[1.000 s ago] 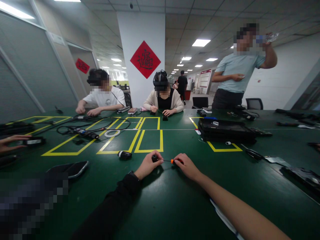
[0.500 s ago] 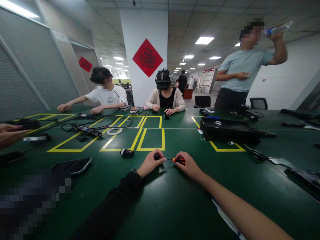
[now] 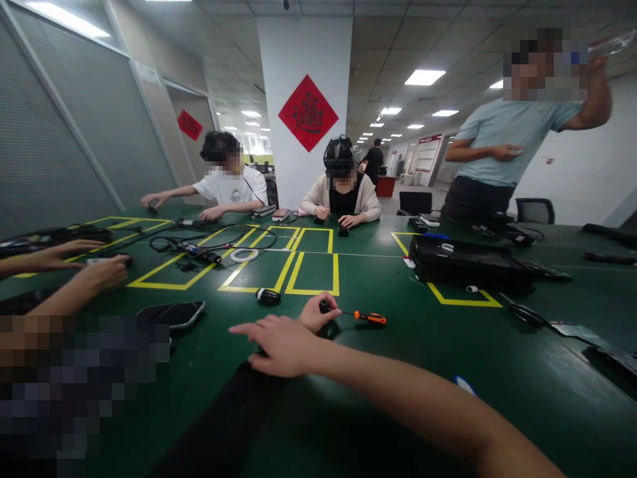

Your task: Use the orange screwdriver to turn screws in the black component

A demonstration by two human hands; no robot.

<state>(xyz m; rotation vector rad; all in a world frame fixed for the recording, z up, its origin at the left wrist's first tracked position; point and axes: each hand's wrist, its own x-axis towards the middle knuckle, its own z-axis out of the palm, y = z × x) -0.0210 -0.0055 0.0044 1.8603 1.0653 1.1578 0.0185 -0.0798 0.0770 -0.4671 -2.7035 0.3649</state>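
Note:
My left hand (image 3: 317, 313) pinches a small black cylindrical part (image 3: 325, 306) above the green table (image 3: 408, 398). An orange and black screwdriver (image 3: 369, 318) extends to the right of it, its thin shaft reaching toward the part; no hand is on its handle. My right hand (image 3: 279, 342) crosses over my left forearm, fingers stretched out to the left, with nothing in it. Beyond my hands lies a black and white cylindrical object (image 3: 268, 296).
A phone (image 3: 174, 313) lies at left, near another person's hands (image 3: 94, 275). Cables (image 3: 164, 244) and a white ring (image 3: 244, 255) are farther back. At right sit a black case (image 3: 462, 262) and a cable (image 3: 525, 315). Several people are around the table.
My right hand has let go of the screwdriver handle and moved left across my left forearm, its fingers now spread. The camera view has shifted left, and the neighbour's hands have moved.

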